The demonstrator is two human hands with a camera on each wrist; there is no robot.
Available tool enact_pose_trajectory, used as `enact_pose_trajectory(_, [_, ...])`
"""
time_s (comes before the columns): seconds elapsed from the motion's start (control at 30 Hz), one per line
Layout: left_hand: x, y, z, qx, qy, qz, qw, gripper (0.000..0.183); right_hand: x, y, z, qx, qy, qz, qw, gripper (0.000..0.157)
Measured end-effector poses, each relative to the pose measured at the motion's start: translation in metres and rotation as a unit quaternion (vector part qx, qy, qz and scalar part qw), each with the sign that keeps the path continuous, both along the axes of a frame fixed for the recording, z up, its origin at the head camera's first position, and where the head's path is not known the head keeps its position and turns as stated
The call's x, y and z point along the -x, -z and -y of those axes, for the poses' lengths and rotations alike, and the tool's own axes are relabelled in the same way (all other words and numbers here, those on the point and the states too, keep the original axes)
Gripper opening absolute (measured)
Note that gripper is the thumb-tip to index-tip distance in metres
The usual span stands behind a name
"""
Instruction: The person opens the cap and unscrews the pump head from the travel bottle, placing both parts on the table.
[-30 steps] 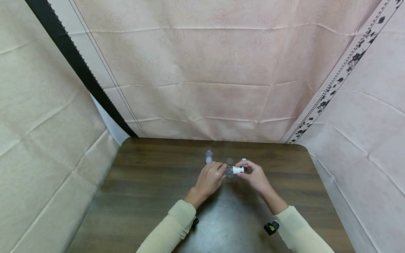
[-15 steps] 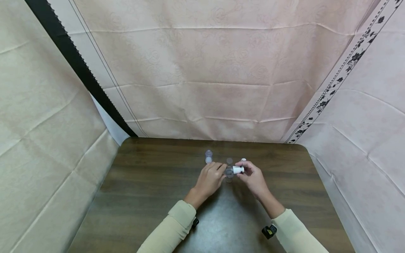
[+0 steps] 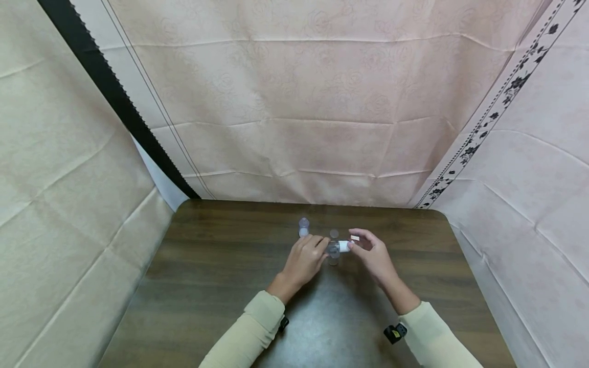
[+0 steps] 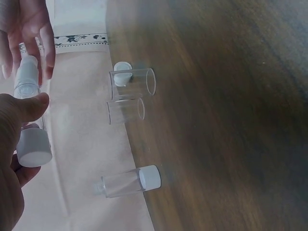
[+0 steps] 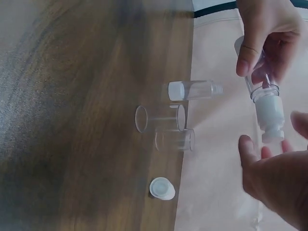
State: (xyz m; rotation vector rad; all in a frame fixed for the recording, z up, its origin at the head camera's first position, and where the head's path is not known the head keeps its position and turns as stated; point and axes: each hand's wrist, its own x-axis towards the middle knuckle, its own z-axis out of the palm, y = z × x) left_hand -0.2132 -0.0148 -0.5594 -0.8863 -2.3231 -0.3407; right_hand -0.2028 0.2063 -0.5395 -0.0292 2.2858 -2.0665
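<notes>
A clear small bottle with a white base is gripped by my left hand, thumb and fingers around its body. A white pump top sits on its neck, pointing toward my right hand. The right fingers are spread loosely around the pump's end, with a gap showing between them and it in the right wrist view. Beyond the left hand stands a second clear bottle with a white base and a bare threaded neck.
Two clear open cylinders stand on the wooden table between the hands. A small white cap lies near the right hand. Patterned cloth hangs behind the table's far edge.
My right fingers, around the pump top half a second ago, have loosened and spread apart. The left hand and its bottle stay in place.
</notes>
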Motion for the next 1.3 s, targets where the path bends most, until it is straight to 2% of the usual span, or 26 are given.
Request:
enact_pose_trajectory(0.23, [0.001, 0.002, -0.002, 0.008, 0.006, -0.044, 0.9990, 0.034, 0.002, 0.000, -0.004, 0.010, -0.021, 0.099, 0.995, 0.048])
enact_pose_trajectory(0.37, [0.002, 0.002, -0.003, 0.008, 0.009, -0.061, 0.9981, 0.033, 0.003, -0.001, -0.002, 0.020, -0.033, 0.122, 0.992, 0.043])
enact_pose_trajectory(0.5, [0.002, 0.001, -0.004, 0.012, 0.007, -0.055, 0.9984, 0.032, 0.004, -0.001, -0.001, 0.019, -0.034, 0.127, 0.991, 0.038])
enact_pose_trajectory(0.7, [0.000, 0.002, -0.004, 0.015, 0.005, -0.026, 0.9996, 0.031, 0.003, -0.004, -0.001, 0.010, -0.039, 0.110, 0.993, 0.035])
enact_pose_trajectory(0.9, [0.000, 0.002, -0.004, 0.003, 0.006, -0.014, 0.9999, 0.032, 0.002, -0.003, 0.001, -0.039, -0.036, 0.074, 0.996, 0.035])
enact_pose_trajectory(1.07, [-0.001, 0.002, -0.004, -0.005, 0.003, -0.004, 1.0000, 0.033, -0.001, -0.003, 0.003, -0.083, -0.019, 0.035, 0.996, 0.036])
enact_pose_trajectory(1.3, [-0.003, 0.001, -0.006, -0.011, -0.001, 0.013, 0.9999, 0.034, -0.002, 0.001, 0.010, -0.116, 0.014, -0.018, 0.993, 0.038])
